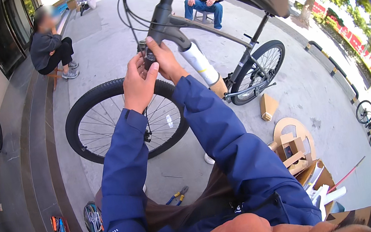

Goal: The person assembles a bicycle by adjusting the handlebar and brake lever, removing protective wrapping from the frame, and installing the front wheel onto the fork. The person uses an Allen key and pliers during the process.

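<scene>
A grey bicycle (218,28) stands upright in front of me. Its front wheel (78,99) is turned toward the left. At the lower end of the head tube (162,17), my left hand (139,85) and my right hand (169,62) meet around a small black part (150,59). The fingers of both hands are closed on it, with the right thumb at its upper side. My fingers partly cover it, so its exact kind is unclear. Black cables (123,11) loop down from the handlebar just above. White wrapping (199,63) covers the down tube.
Yellow-and-blue pliers (178,196) lie on the ground by my legs. Tools fill a tray (90,216) and a small case (60,226) at left. Opened cardboard boxes (291,150) sit at right. One person (48,47) sits far left, another (204,8) behind the bicycle.
</scene>
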Tool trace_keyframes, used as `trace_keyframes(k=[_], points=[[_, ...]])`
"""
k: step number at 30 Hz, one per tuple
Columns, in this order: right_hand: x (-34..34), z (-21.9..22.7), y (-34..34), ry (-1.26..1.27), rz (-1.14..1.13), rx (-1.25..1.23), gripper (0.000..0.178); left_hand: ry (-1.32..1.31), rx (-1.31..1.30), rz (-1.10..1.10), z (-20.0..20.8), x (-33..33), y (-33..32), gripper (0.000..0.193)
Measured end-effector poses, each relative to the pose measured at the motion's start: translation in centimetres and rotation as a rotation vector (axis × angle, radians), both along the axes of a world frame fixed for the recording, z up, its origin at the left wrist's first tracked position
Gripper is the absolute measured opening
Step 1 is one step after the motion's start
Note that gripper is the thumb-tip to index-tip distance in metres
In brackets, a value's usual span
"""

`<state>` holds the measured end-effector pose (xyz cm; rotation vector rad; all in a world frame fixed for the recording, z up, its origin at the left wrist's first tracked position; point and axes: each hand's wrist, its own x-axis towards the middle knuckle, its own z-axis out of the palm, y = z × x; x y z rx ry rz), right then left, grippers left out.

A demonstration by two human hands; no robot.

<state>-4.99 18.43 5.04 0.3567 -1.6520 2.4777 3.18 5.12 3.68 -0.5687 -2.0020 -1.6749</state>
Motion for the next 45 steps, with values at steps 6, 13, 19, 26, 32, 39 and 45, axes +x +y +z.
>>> trace_keyframes(k=[6,13,19,26,32,39,45], points=[[1.0,0.2,-2.3,-0.013,0.059,0.128,0.06,-0.105,-0.113,0.247,2.2,-5.1,-0.9,0.07],[9.6,-6.6,10.4,-0.037,0.563,0.609,0.059,-0.131,-0.115,0.187,2.9,-4.9,-6.1,0.044],[11.9,-22.2,29.1,-0.587,0.19,0.87,0.058,-0.067,-0.086,0.281,3.3,-3.9,-11.3,0.04],[16.0,-38.5,43.5,-0.803,-0.39,1.475,0.065,-0.033,-0.066,0.471,3.5,-2.9,-17.2,0.037],[13.6,-38.6,48.6,-0.796,-0.734,1.439,0.073,0.005,-0.105,0.588,3.0,-2.0,-20.3,0.036],[8.0,-40.1,50.1,-0.526,-0.852,1.753,0.057,0.072,-0.114,0.754,3.3,-0.3,-20.8,0.033],[5.6,-45.2,48.5,-0.466,-1.021,2.021,0.029,0.073,-0.054,0.865,3.3,0.8,-22.1,0.035]])
